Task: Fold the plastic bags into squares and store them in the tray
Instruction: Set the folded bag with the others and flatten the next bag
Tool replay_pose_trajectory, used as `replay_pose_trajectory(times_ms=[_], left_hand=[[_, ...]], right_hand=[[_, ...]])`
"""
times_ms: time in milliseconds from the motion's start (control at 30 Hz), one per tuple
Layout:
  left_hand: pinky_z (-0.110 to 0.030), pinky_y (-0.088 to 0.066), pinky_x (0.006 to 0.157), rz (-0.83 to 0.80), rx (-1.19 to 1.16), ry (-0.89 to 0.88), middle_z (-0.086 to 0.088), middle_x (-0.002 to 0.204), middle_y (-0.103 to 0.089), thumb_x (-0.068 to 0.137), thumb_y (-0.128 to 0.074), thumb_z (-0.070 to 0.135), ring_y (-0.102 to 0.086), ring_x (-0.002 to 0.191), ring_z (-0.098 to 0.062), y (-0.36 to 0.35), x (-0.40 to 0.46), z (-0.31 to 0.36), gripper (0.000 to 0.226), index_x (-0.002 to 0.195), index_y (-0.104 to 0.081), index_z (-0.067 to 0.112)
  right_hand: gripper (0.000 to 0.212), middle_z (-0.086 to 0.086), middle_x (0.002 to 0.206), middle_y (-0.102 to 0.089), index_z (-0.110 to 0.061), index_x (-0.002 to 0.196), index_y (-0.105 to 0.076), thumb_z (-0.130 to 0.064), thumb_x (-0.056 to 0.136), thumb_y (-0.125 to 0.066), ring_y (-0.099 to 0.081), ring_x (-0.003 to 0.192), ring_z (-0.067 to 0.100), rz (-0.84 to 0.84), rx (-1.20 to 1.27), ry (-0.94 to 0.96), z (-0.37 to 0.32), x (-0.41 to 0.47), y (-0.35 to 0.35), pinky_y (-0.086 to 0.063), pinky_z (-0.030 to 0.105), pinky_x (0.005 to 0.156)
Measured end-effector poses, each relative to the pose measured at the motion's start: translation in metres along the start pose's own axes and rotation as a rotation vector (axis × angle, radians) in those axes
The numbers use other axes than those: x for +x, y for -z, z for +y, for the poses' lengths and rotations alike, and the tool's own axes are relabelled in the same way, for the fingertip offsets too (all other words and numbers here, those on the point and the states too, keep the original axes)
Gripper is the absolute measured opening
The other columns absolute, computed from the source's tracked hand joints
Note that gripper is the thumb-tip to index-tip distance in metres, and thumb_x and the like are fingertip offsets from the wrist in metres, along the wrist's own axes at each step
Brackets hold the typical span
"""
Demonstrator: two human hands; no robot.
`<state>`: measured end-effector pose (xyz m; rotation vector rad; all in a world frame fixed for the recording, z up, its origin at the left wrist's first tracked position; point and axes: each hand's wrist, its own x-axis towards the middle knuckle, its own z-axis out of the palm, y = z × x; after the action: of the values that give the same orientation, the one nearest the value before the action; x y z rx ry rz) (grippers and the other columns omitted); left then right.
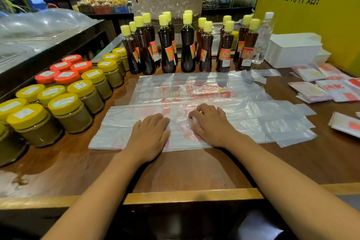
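A clear plastic bag [120, 126] with red print lies folded lengthwise into a long strip on the wooden counter. My left hand [150, 134] presses flat on its middle. My right hand [210, 122] rests beside it on the same strip, fingers slightly bent, their tips on the plastic. Behind the strip a second flat bag [175, 87] lies spread out. Several bags folded into squares [315, 91] lie at the right. A white tray [292, 48] stands at the back right.
Yellow- and red-lidded jars [74, 91] crowd the left side. Dark sauce bottles [187, 48] with yellow caps line the back, with a clear water bottle [263, 41] beside them. The counter's front edge [191, 197] runs just below my forearms.
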<state>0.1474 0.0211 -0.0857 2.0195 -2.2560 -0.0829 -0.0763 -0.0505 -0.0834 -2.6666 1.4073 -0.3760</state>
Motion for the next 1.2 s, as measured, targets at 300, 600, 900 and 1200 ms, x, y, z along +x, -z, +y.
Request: replay_pose_trajectory(times_ms=[300,600,900,1200], left_hand=[[-0.066,0.012,0.118,-0.297,0.029,0.18,0.009,0.163,0.029,0.103,-0.014,0.06,0.024,0.152,-0.03,0.004,-0.014,0.014,0.069,0.157,0.021,0.033],[-0.051,-0.004,0.122,0.04,0.005,-0.034,0.006,0.165,-0.018,0.105,-0.019,0.054,-0.01,0.152,-0.022,0.016,0.021,0.033,0.057,0.158,-0.018,0.034],[-0.046,-0.003,0.125,-0.076,-0.023,0.002,0.006,0.17,-0.002,0.104,-0.024,0.057,0.0,0.156,-0.022,-0.004,0.039,0.022,0.068,0.162,-0.009,0.026],[-0.055,0.013,0.122,-0.138,-0.004,0.044,0.014,0.167,0.015,0.096,-0.017,0.073,0.016,0.155,-0.02,-0.008,0.039,0.014,0.079,0.161,0.003,0.033]], right_hand=[[0.067,-0.007,0.167,0.017,-0.04,0.158,0.005,-0.061,0.101,-0.022,0.018,0.153,0.025,-0.332,-0.139,-0.088,0.0,-0.004,0.006,0.013,0.068,0.115],[0.064,-0.004,0.169,0.003,-0.037,0.158,-0.011,-0.064,0.1,-0.02,0.007,0.154,0.024,-0.211,-0.092,-0.082,0.0,-0.007,0.001,0.008,0.061,0.12],[0.072,-0.01,0.168,0.011,-0.041,0.159,-0.002,-0.071,0.097,-0.021,0.011,0.154,0.014,-0.252,-0.101,-0.153,0.015,-0.011,0.006,0.01,0.058,0.121],[0.086,-0.004,0.168,0.014,-0.031,0.161,-0.001,-0.078,0.092,-0.023,0.014,0.154,0.027,-0.402,-0.208,-0.243,0.006,-0.004,0.022,0.014,0.063,0.117]])
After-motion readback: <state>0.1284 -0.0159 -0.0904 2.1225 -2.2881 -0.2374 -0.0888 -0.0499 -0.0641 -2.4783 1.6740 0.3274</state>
